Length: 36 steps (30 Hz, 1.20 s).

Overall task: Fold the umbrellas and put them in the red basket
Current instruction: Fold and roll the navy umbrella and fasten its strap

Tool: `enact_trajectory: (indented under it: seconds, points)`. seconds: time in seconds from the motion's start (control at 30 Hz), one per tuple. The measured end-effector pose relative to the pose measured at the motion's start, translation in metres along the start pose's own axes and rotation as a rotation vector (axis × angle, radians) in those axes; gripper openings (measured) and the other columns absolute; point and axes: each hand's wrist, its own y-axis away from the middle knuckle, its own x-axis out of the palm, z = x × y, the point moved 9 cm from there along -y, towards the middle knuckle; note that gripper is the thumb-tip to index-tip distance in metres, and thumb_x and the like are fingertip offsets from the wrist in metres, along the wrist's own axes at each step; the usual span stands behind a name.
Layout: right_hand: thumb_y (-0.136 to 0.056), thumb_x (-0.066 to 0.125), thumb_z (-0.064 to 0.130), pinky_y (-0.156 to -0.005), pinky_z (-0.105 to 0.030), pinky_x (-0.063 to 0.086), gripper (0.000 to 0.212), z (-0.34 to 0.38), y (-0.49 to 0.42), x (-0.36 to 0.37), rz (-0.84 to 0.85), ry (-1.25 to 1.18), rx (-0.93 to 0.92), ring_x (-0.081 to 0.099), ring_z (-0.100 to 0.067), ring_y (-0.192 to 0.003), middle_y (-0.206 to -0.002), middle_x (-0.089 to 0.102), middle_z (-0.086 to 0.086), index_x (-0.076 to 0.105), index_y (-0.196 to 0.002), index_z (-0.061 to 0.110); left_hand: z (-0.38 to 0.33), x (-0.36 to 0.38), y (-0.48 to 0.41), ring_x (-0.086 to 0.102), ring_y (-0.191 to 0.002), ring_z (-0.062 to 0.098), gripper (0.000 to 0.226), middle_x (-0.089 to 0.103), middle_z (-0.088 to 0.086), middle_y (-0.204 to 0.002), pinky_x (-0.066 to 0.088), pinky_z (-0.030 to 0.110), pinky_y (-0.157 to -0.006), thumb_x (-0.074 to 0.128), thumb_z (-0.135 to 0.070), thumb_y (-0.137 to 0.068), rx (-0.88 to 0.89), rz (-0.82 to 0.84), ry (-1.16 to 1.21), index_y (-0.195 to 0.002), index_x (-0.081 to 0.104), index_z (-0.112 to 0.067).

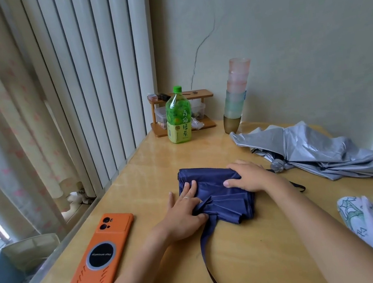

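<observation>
A navy blue umbrella (221, 199) lies collapsed in the middle of the wooden table (254, 251), its fabric gathered in pleats and its strap trailing toward the front edge. My left hand (185, 212) lies on its left side, fingers straight on the cloth and thumb tucked into the pleats. My right hand (249, 177) presses flat on its upper right part. A silver umbrella (319, 150) lies loose and unfolded at the right rear. A white patterned umbrella (367, 224) with black lining shows at the right edge. No red basket is in view.
An orange phone (101, 257) lies face down near the table's left front edge. A green tea bottle (178, 116) stands at the back in front of a small wooden rack (207, 105). A stack of pastel cups (236, 96) stands against the wall. Curtains and a radiator fill the left.
</observation>
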Motion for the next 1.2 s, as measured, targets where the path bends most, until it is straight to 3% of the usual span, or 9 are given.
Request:
enact_trajectory:
  seconds: [0.13, 0.27, 0.37, 0.43, 0.53, 0.6, 0.7, 0.87, 1.2]
  points:
    - [-0.090, 0.065, 0.063, -0.103, -0.039, 0.043, 0.069, -0.004, -0.003, 0.002, 0.034, -0.050, -0.053, 0.047, -0.019, -0.127, -0.136, 0.049, 0.007, 0.047, -0.144, 0.024, -0.003, -0.002, 0.003, -0.011, -0.155, 0.007, 0.008, -0.004, -0.009, -0.170, -0.016, 0.047, -0.123, 0.054, -0.030, -0.095, 0.014, -0.065, -0.026, -0.103, 0.057, -0.032]
    - [-0.076, 0.081, 0.060, -0.078, -0.038, 0.050, 0.048, -0.002, -0.003, -0.004, -0.005, -0.109, -0.083, 0.061, -0.020, -0.089, -0.096, 0.065, 0.003, 0.064, -0.098, 0.020, -0.003, -0.001, 0.008, -0.007, -0.156, 0.007, 0.018, 0.005, -0.010, -0.168, -0.015, 0.050, -0.123, 0.042, -0.042, -0.084, 0.025, -0.095, -0.007, -0.094, 0.054, -0.035]
    - [-0.073, 0.085, 0.054, -0.074, -0.037, 0.052, 0.036, 0.006, 0.002, -0.013, -0.057, -0.131, -0.110, 0.063, -0.018, -0.081, -0.084, 0.069, 0.002, 0.069, -0.086, 0.024, -0.004, -0.009, 0.012, 0.010, -0.155, 0.005, 0.051, 0.032, -0.008, -0.163, -0.014, 0.048, -0.122, 0.020, -0.051, -0.080, 0.029, -0.132, 0.246, -0.089, 0.066, -0.032]
    - [-0.073, 0.084, 0.053, -0.075, -0.038, 0.053, 0.035, 0.009, 0.006, -0.015, -0.074, -0.109, -0.113, 0.063, -0.018, -0.080, -0.082, 0.068, 0.003, 0.069, -0.085, 0.024, -0.002, -0.023, 0.014, 0.042, -0.141, 0.004, 0.054, 0.062, -0.012, -0.138, 0.002, 0.042, -0.121, 0.019, -0.048, -0.091, -0.019, -0.224, 0.351, -0.083, 0.069, -0.030]
    - [-0.073, 0.082, 0.054, -0.075, -0.040, 0.054, 0.036, 0.012, 0.012, -0.016, -0.105, -0.079, -0.119, 0.061, -0.018, -0.080, -0.081, 0.067, 0.004, 0.068, -0.085, 0.023, -0.014, -0.061, 0.015, 0.063, -0.091, 0.017, 0.037, 0.068, -0.005, -0.091, 0.038, 0.039, -0.095, 0.035, -0.040, -0.098, -0.063, -0.484, 0.088, -0.086, 0.065, -0.020]
    - [-0.072, 0.081, 0.054, -0.074, -0.040, 0.054, 0.036, 0.016, 0.017, -0.018, -0.124, -0.068, -0.130, 0.061, -0.018, -0.081, -0.081, 0.066, 0.006, 0.067, -0.084, 0.024, -0.039, -0.080, 0.008, 0.059, -0.101, 0.020, 0.018, 0.062, -0.002, -0.108, 0.037, 0.041, -0.100, 0.050, -0.033, -0.100, -0.010, -0.552, -0.267, -0.104, 0.063, -0.021]
    - [-0.072, 0.081, 0.054, -0.073, -0.040, 0.053, 0.036, 0.024, 0.029, -0.024, -0.153, -0.035, -0.149, 0.059, -0.019, -0.081, -0.080, 0.064, 0.006, 0.065, -0.082, 0.024, -0.056, -0.086, -0.021, 0.049, -0.127, 0.022, 0.053, 0.051, 0.001, -0.137, 0.033, 0.043, -0.110, 0.064, -0.050, -0.092, 0.041, -0.264, -0.544, -0.139, 0.052, -0.027]
    - [-0.072, 0.080, 0.052, -0.071, -0.040, 0.048, 0.039, 0.037, 0.058, -0.042, -0.243, -0.005, -0.199, 0.054, -0.019, -0.081, -0.078, 0.055, 0.008, 0.050, -0.069, 0.027, -0.056, -0.077, -0.038, 0.053, -0.099, 0.023, 0.061, 0.062, 0.003, -0.119, 0.050, 0.040, -0.089, 0.078, -0.051, -0.082, -0.027, 0.269, -0.594, -0.130, 0.056, -0.020]
    - [-0.072, 0.083, 0.050, -0.064, -0.037, 0.046, 0.039, 0.051, 0.102, -0.091, -0.199, -0.028, -0.173, 0.056, -0.020, -0.078, -0.083, 0.059, 0.002, 0.053, -0.070, 0.025, -0.090, -0.093, -0.025, 0.065, -0.097, 0.023, 0.054, 0.068, -0.001, -0.108, 0.054, 0.036, -0.083, 0.081, -0.050, -0.078, -0.043, 0.295, -0.502, -0.120, 0.064, -0.020]
